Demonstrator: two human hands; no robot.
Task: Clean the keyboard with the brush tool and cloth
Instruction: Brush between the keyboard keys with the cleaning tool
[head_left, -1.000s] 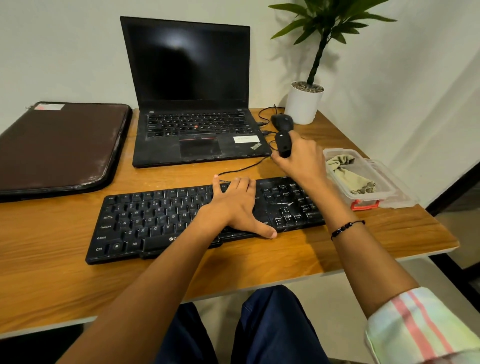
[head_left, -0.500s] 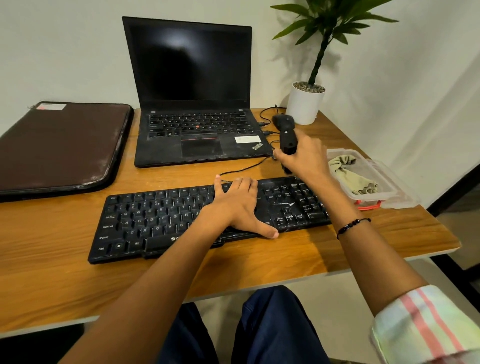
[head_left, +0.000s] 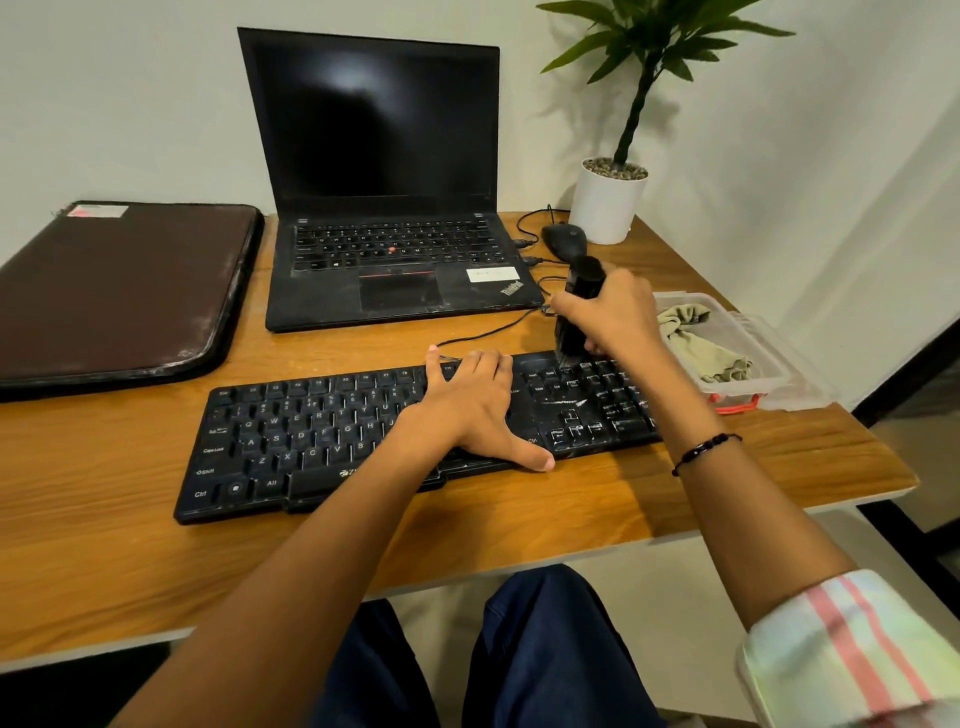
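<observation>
Head view: right hand (head_left: 615, 312) grips one black brush tool (head_left: 576, 317), bristles touching a flat black plastic keyboard (head_left: 322, 431). Left hand (head_left: 467, 410) rests flat, fingers straight, on its keys. One crumpled olive cloth (head_left: 701, 343) lies in a clear plastic tub (head_left: 779, 374).

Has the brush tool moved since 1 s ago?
Yes. The right hand has brought the brush tool down and toward the person, away from the mouse; its bristles now meet the keyboard at the far right keys.

Soft, even indoor light, wide-angle bending at edges, sharp focus.
</observation>
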